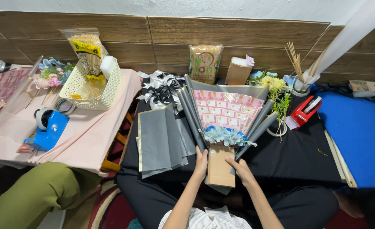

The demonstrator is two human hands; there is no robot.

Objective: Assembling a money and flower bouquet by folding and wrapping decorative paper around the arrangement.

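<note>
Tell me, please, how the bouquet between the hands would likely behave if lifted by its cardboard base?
The bouquet fans wide above a narrow cardboard base, so it probably feels top-heavy. Its grey wrapping sheets look thin, likely floppy and easily creased. Left hand and right hand flank it.
</note>
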